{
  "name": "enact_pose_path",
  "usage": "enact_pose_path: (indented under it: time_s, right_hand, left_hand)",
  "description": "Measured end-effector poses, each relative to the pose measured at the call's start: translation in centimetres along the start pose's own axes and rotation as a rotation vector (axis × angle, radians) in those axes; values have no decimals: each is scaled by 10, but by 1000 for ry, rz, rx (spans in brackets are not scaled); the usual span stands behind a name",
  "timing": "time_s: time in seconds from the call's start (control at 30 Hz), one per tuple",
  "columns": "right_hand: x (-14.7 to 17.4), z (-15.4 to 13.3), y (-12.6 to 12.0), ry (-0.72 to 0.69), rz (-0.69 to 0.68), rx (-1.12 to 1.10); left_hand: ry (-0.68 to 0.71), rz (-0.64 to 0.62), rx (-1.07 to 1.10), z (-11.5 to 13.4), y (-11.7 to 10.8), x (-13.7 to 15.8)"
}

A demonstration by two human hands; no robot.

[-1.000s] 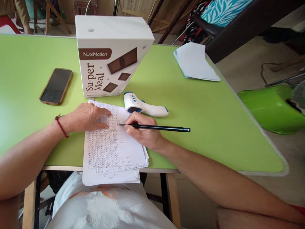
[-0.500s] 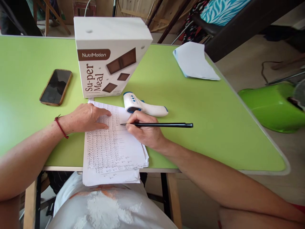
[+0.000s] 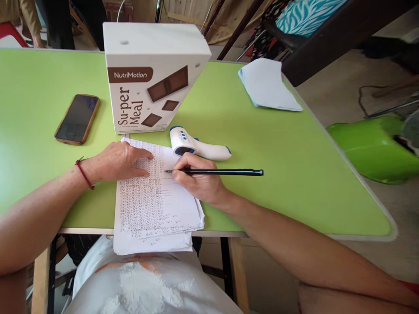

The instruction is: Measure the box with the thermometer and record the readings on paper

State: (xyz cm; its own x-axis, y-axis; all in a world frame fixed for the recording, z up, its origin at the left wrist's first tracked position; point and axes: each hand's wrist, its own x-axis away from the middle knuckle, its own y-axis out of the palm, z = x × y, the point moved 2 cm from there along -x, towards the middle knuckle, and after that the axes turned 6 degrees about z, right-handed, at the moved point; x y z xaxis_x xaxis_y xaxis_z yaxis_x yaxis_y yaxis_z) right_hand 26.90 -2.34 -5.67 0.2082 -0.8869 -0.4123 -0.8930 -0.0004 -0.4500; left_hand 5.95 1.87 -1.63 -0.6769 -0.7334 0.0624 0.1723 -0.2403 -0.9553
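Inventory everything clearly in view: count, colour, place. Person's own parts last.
Table: one, green, across the view
Written sheets: several, white, overhanging the table's near edge
Pen: one, black, in the right hand
Thermometer gun: one, white and blue, at the sheets' far right
Box: one, white and brown, upright beyond the sheets
Phone: one, dark, left of the box
Loose papers: count unclear, white, table's far right
Container: one, green, right of the table
Bracelet: one, red, left wrist
Hands: two, bare; left on the sheets, right at the pen
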Motion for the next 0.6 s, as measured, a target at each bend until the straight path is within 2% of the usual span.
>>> enact_pose_path:
  time_s: [0.17, 0.6]
  right_hand:
    - [-1, 1, -2, 19, 9, 13]
    - [-1, 0, -1, -34, -3, -3]
  left_hand:
    - [29, 25, -17, -1, 1, 0]
    - [-6, -19, -5, 0, 0, -1]
